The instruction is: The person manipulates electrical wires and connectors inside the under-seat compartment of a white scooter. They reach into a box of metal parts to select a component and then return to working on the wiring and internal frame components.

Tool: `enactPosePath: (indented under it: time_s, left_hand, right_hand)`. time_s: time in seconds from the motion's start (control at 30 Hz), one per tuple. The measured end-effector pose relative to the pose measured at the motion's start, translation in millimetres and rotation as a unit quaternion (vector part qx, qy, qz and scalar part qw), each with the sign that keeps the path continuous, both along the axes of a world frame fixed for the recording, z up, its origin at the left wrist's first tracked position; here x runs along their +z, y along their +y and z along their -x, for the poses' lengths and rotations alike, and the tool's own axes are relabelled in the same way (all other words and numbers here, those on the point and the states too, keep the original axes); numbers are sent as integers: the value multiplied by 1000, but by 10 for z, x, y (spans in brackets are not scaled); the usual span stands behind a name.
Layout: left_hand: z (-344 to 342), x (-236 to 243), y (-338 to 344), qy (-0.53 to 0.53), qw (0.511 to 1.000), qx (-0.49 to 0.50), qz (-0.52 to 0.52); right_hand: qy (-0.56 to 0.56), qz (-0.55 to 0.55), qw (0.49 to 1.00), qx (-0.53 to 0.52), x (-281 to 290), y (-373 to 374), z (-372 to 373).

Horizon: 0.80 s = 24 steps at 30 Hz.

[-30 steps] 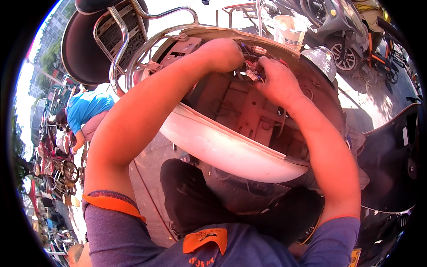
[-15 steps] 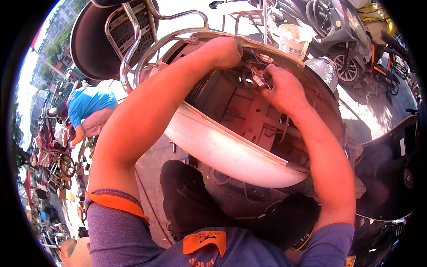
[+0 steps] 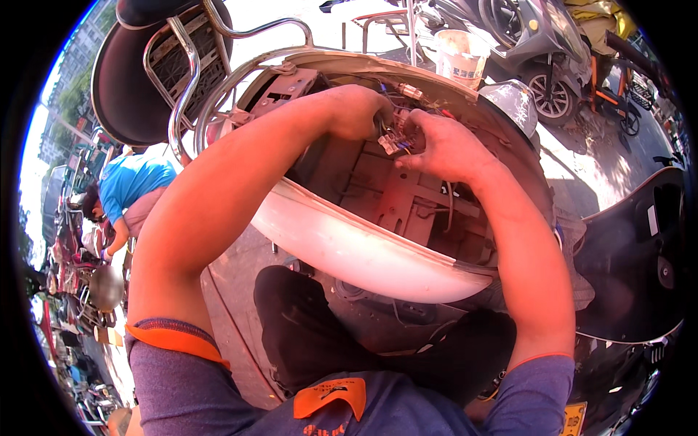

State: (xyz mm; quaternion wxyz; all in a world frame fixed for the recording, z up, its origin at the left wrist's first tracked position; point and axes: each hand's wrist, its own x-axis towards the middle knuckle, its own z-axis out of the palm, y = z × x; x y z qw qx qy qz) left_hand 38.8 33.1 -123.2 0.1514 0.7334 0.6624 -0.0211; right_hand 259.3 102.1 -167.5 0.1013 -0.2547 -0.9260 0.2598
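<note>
My left hand (image 3: 361, 114) reaches over the far side of an open scooter body with a white side panel (image 3: 349, 243). Its fingers are curled at a bundle of thin wires (image 3: 398, 120), and its fingertips are partly hidden. My right hand (image 3: 451, 147) comes in from the other side, index finger and thumb bent round the same wires. Between the two hands hangs a pale plastic wire connector (image 3: 389, 144). A second pale connector (image 3: 411, 91) lies just beyond, against the rim. Below the hands is the dusty inside of the body with a metal bracket (image 3: 396, 200).
A chrome rail (image 3: 195, 69) and a dark seat (image 3: 120, 87) stand at the far left. Beyond the body are a white bucket (image 3: 462, 54) and a parked grey scooter (image 3: 550, 94). A black panel (image 3: 618, 261) lies at right. A person in blue (image 3: 134, 178) bends over at left.
My left hand has come nearer to me, closer to my right hand. The pale connector has shifted left and toward me. The whole view has swung slightly.
</note>
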Motion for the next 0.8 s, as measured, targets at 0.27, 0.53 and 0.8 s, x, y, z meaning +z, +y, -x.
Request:
enactPosePath:
  time_s: [0.27, 0.53, 0.8]
  left_hand:
    - [-87, 102, 10, -246, 946, 172, 121]
    - [-85, 178, -19, -224, 953, 172, 112]
    - [-45, 87, -46, -456, 835, 291, 96]
  right_hand:
    - [91, -41, 994, 33, -217, 35, 56]
    - [106, -102, 988, 53, -267, -49, 141]
    - [94, -126, 987, 9, -313, -109, 169]
